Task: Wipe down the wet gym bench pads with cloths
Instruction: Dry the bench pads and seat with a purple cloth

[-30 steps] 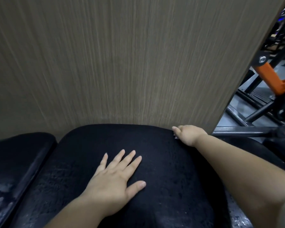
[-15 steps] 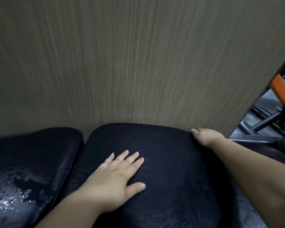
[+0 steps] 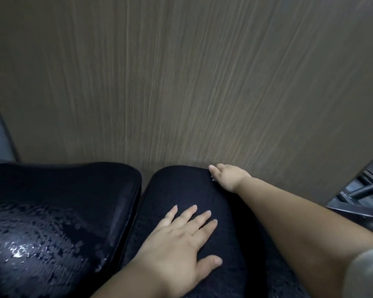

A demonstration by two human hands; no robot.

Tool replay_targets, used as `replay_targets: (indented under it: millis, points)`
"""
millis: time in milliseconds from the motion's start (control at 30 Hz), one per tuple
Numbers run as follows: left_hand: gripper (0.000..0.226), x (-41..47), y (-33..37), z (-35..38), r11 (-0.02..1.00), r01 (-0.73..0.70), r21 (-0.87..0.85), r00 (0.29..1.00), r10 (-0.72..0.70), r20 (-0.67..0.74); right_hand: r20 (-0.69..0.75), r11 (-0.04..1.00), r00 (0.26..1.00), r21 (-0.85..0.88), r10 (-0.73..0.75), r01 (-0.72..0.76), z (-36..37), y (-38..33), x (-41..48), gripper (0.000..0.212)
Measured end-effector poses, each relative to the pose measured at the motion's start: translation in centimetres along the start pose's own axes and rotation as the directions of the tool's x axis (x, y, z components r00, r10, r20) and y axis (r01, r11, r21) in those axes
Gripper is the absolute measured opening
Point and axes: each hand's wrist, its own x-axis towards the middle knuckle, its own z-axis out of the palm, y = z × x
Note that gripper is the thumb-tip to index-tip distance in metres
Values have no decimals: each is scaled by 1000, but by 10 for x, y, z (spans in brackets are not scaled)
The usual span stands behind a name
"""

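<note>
We rest both hands on the dark cloth (image 3: 181,190) covering the right pad (image 3: 241,211).
Our left hand (image 3: 179,244) lies flat, fingers spread, pressing it; our right hand (image 3: 228,176), arm outstretched, meets its far corner, fingers hidden, so we cannot tell its grip.

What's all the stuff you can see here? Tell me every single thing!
left pad: one, shiny black with water drops, lower left.
right pad: one, matte black, maybe cloth-covered, middle.
wall panel: one, brown wood-grain, behind both pads.
metal bars: a few, dark grey, right edge.
sleeve: one, grey, lower right corner.
left hand: one, flat on the right pad, fingers spread.
right hand: one, at the right pad's far corner, fingers hidden.
</note>
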Motion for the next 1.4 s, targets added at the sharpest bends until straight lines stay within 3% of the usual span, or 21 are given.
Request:
replay_targets:
  millis: [133,267,400,633,833,967,1133,1267,1400]
  points:
    - [71,-5,0,0,1000,12,1,1000,-12,11,-7,999,999,-16,51,-51,-3,35,-12,51]
    - [71,-10,1,0,999,35,2,999,-35,33,11,981,983,57,185,-185,-7,96,-30,47]
    - [72,-17,0,-3,999,39,-3,997,-39,60,37,942,942,19,333,-334,-9,150,-62,47]
    - [73,-20,-1,-1,999,37,-5,998,-37,55,2,888,888,-6,460,-459,-3,154,-47,60]
    - [73,-19,0,0,999,42,-14,998,-42,41,-51,920,918,1,393,-393,-2,85,-27,63]
    - [73,-18,0,0,999,39,-12,999,-39,35,-34,975,976,-53,214,-215,1,25,-10,63]
    - [73,-16,-1,0,999,44,-14,998,-44,37,-41,998,999,-57,34,-36,5,-52,-4,58]
    - [74,-15,-1,0,999,40,-18,999,-39,23,-7,998,998,-4,-57,57,5,-59,-2,53]
    - [74,-16,-2,2,999,35,-28,999,-35,19,-26,997,998,42,-57,58,3,-30,-10,48]
